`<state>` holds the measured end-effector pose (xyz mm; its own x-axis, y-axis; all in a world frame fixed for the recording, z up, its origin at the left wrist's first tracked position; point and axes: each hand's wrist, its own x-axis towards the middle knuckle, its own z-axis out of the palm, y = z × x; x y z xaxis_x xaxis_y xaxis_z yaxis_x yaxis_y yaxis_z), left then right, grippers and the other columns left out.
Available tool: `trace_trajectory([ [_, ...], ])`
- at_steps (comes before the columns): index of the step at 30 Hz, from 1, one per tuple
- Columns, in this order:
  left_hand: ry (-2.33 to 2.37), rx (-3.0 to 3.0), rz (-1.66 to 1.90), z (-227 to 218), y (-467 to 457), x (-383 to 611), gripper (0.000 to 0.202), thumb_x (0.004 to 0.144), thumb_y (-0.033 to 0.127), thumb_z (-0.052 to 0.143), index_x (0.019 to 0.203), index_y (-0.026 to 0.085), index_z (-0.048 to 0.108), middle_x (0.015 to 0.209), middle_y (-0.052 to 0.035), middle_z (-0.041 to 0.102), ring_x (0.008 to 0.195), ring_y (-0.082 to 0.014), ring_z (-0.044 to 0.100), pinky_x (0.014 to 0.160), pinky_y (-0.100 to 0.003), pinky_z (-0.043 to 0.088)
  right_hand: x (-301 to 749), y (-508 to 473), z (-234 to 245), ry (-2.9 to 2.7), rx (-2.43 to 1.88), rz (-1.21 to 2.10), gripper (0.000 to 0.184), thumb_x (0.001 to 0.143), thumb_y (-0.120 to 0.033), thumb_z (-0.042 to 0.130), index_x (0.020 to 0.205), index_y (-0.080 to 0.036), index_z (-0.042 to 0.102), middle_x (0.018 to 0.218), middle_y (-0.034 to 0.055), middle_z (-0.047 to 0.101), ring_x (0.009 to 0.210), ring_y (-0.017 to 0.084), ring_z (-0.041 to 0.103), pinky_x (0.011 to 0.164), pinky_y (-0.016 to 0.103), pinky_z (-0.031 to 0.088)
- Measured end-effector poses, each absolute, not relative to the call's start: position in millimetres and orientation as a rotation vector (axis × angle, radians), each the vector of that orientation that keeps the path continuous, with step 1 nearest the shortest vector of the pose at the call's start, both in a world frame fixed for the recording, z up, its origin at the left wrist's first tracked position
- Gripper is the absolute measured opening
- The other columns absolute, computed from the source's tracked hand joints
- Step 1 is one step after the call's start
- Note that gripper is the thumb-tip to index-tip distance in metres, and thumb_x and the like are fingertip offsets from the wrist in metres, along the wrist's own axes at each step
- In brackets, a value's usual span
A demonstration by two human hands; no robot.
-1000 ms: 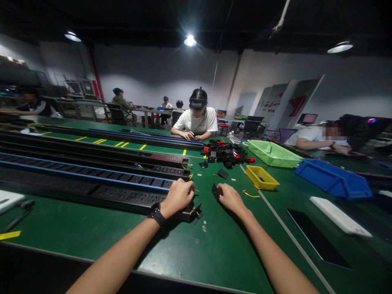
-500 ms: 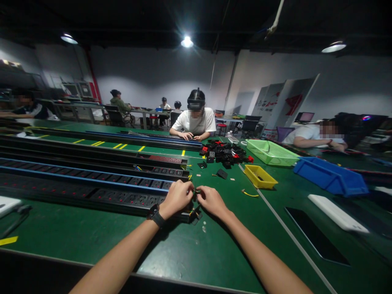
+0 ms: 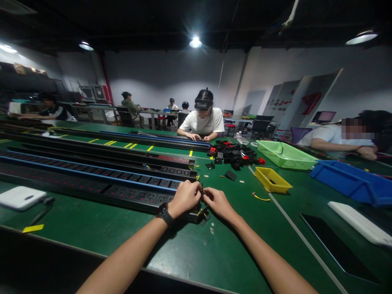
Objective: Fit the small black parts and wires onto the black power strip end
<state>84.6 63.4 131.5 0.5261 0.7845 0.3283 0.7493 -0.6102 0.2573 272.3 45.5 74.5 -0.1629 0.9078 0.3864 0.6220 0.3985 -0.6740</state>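
Note:
My left hand [image 3: 186,197], with a black watch on its wrist, is closed in a pinch at the right end of a long black power strip [image 3: 127,195] lined with sockets and red dots. Facing it, my right hand [image 3: 219,203] also pinches, its fingertips nearly meeting the left ones. Something small and dark shows between the fingertips, too small to name. Just below them, a small black plate [image 3: 204,219] and a bit of yellow wire lie at the strip's end.
More long strips [image 3: 165,157] lie behind. Beyond my hands are a pile of black and red parts [image 3: 234,154], a yellow bin [image 3: 272,179], a green basket [image 3: 286,157] and a blue bin [image 3: 349,183]. A dark tablet [image 3: 337,247] lies at right. A co-worker [image 3: 204,118] sits opposite.
The whole view has shifted, so the scene sits further right. Both hands keep their pinch at the strip's end, with hardly any visible movement.

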Motion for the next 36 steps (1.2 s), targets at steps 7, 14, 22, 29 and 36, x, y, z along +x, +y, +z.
trace_trajectory([
  [7, 1.365, 2.695, 0.640, 132.1, 61.6, 85.1, 0.021, 0.095, 0.022, 0.056, 0.106, 0.023, 0.074, 0.095, -0.0070, 0.074, 0.098, -0.0255, 0.065, 0.086, -0.035, 0.046, 272.5, 43.2, 76.2, -1.860, -1.311, 0.509, 0.028, 0.092, -0.026, 0.056, 0.108, -0.016, 0.076, 0.090, 0.0074, 0.078, 0.078, 0.021, 0.069, 0.072, 0.030, 0.048],
  [14, 1.371, 2.710, 0.643, 133.0, 60.7, 85.7, 0.019, 0.095, 0.022, 0.056, 0.104, 0.023, 0.072, 0.094, -0.0057, 0.075, 0.100, -0.0259, 0.063, 0.085, -0.036, 0.045, 272.7, 42.0, 76.2, -1.823, -1.310, 0.553, 0.032, 0.091, -0.031, 0.055, 0.112, -0.015, 0.074, 0.090, 0.0074, 0.078, 0.078, 0.021, 0.070, 0.073, 0.031, 0.050],
  [22, 1.385, 2.717, 0.644, 133.4, 59.6, 85.2, 0.018, 0.094, 0.021, 0.056, 0.103, 0.023, 0.072, 0.093, -0.0059, 0.074, 0.099, -0.0260, 0.063, 0.083, -0.036, 0.044, 275.6, 40.8, 78.6, -1.783, -1.333, 0.563, 0.034, 0.090, -0.034, 0.056, 0.112, -0.014, 0.073, 0.086, 0.0068, 0.076, 0.075, 0.020, 0.068, 0.070, 0.030, 0.051],
  [29, 1.395, 2.722, 0.641, 134.5, 59.6, 85.2, 0.019, 0.094, 0.021, 0.055, 0.103, 0.023, 0.072, 0.093, -0.0065, 0.074, 0.098, -0.0258, 0.063, 0.082, -0.035, 0.044, 278.3, 42.6, 73.7, -1.784, -1.413, 0.486, 0.035, 0.092, -0.034, 0.054, 0.115, -0.015, 0.073, 0.089, 0.0078, 0.078, 0.079, 0.022, 0.070, 0.074, 0.031, 0.053],
  [36, 1.387, 2.720, 0.649, 134.1, 60.6, 85.0, 0.018, 0.095, 0.022, 0.055, 0.102, 0.023, 0.072, 0.094, -0.0054, 0.074, 0.098, -0.0246, 0.063, 0.084, -0.034, 0.044, 320.1, 42.9, 98.3, -1.784, -1.823, -0.009, 0.039, 0.105, -0.027, 0.039, 0.125, -0.018, 0.071, 0.119, 0.0129, 0.076, 0.113, 0.027, 0.069, 0.098, 0.036, 0.050],
])
